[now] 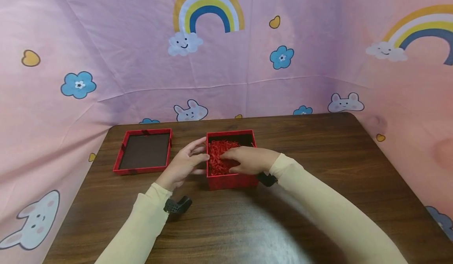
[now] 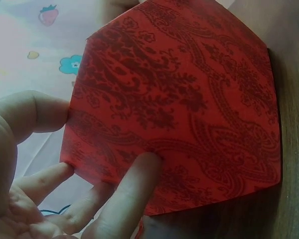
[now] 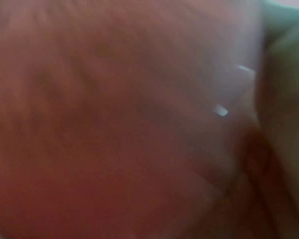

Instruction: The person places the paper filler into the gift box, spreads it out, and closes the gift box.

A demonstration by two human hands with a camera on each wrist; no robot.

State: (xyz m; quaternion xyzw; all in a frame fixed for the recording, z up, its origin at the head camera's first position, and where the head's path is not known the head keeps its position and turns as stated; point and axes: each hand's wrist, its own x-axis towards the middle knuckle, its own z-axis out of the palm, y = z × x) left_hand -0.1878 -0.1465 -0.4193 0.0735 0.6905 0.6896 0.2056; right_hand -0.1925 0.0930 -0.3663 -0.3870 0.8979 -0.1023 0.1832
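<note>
A red gift box (image 1: 231, 182) with a dark inside stands on the table, holding red shredded paper (image 1: 218, 150). My left hand (image 1: 184, 162) is at the box's left side, its fingers fairly straight. In the left wrist view, the fingertips touch the box's patterned red wall (image 2: 189, 109), and the thumb lies at its edge. My right hand (image 1: 249, 160) reaches over the right side into the box, its fingers spread on the shredded paper. Part of the paper and the box's right rim are hidden beneath it. The right wrist view is a reddish blur with little detail.
A red box lid (image 1: 143, 152) lies to the left, its dark inside facing up. The dark wooden table (image 1: 318, 146) ends at a printed pink and purple cloth (image 1: 141, 59) behind and at the sides.
</note>
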